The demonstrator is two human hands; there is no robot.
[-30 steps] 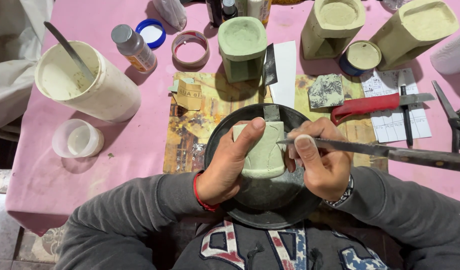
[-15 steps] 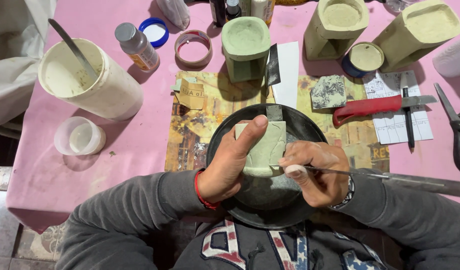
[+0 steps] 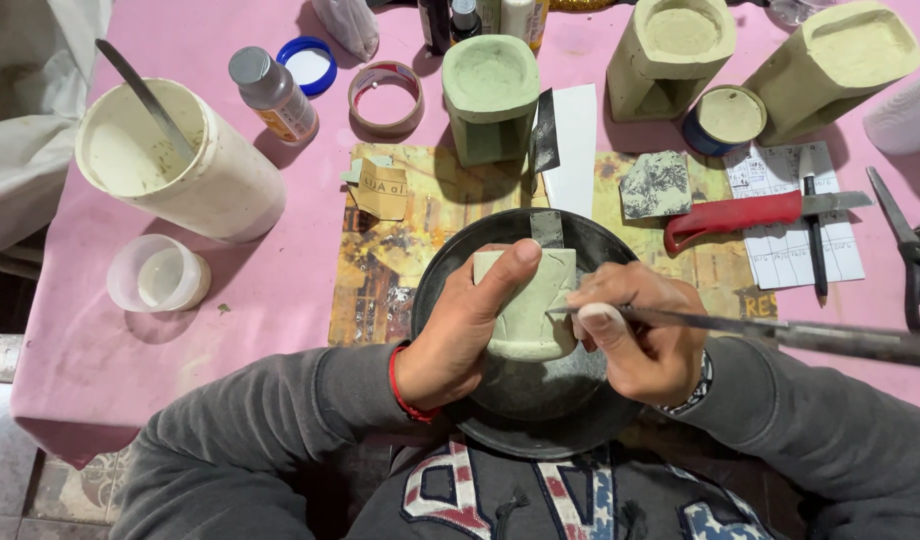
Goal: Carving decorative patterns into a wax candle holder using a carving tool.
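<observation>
Green clay block at frame centre, gripped in left hand over dark bowl; right hand pinching blade against it.

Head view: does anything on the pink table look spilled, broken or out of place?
Nothing looks spilled or broken. The left hand holds a pale green clay block over a dark bowl while the right hand works it with a long metal blade. One oddity: a blue cap lies off its bottle.
</observation>
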